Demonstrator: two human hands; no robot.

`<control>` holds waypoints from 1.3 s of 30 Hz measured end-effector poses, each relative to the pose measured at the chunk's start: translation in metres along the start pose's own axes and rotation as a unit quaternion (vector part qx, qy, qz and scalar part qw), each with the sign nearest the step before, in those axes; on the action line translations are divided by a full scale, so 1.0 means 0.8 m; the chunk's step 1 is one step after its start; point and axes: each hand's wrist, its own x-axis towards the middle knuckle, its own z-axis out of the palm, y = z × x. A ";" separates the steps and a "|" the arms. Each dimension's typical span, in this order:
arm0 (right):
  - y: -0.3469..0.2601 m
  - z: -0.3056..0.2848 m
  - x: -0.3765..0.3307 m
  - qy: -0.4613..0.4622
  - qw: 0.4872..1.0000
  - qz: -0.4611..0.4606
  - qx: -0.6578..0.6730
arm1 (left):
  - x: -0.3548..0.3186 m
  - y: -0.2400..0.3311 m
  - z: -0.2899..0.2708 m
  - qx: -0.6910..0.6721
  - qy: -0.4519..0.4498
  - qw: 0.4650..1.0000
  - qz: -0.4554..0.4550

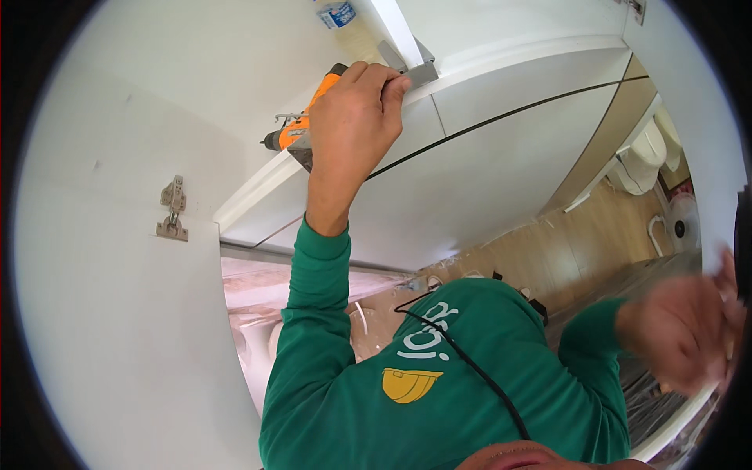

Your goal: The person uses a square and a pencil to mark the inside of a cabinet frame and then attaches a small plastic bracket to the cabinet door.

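The fingers of my left hand (pixel 356 117) are curled, thumb and forefinger drawn close together right at the grey bracket (pixel 424 75) on the shelf's (pixel 521 58) front edge, by the white upright; I cannot tell whether they pinch it. My right hand (pixel 675 335) is a blur near the right rim, so I cannot tell how its fingers stand. Behind my left hand lies an orange drill (pixel 294 132). A bottle (pixel 354 39) wears a blue label; my green shirt (pixel 486 345) carries white lettering and a yellow helmet print.
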 end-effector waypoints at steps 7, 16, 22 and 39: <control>0.066 0.232 -0.074 -0.256 0.859 0.361 0.257 | 0.002 -0.004 0.003 0.008 -0.001 1.000 0.006; 0.117 0.297 -0.096 -0.314 0.882 0.288 0.201 | 0.002 0.003 0.000 -0.007 0.001 1.000 -0.015; 0.125 0.307 -0.099 -0.331 0.884 0.280 0.173 | 0.001 0.002 0.001 -0.006 0.002 1.000 -0.013; 0.135 0.311 -0.105 -0.328 0.891 0.263 0.175 | 0.003 -0.003 0.002 -0.004 -0.004 1.000 -0.007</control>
